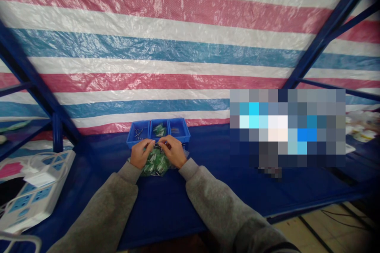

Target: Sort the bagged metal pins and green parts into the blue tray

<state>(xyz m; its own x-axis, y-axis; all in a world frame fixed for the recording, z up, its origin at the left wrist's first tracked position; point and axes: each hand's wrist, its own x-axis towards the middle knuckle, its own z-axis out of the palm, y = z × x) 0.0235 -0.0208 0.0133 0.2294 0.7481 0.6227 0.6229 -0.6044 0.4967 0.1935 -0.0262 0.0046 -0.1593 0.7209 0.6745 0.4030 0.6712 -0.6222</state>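
My left hand [141, 153] and my right hand [173, 151] meet above a pile of small green-and-clear packets [156, 165], fingertips pinched close together. Something small and thin seems to be between the fingertips, but it is too small to make out. Just behind the hands stands a blue tray [128, 139] with three compartments. Small dark, thin pieces [138, 132] lie in its left compartment, and green packets [159, 130] in the middle one. The contents of the right compartment are unclear. Some thin dark pieces also show among the pile under my hands.
The blue tabletop [162, 209] carries everything. To the left lies a large white power strip [38, 201] with cables and a white plug adapter [40, 176]. Blue metal posts [57, 132] and a striped plastic sheet [178, 55] bound the back. A blurred-out block covers the right side.
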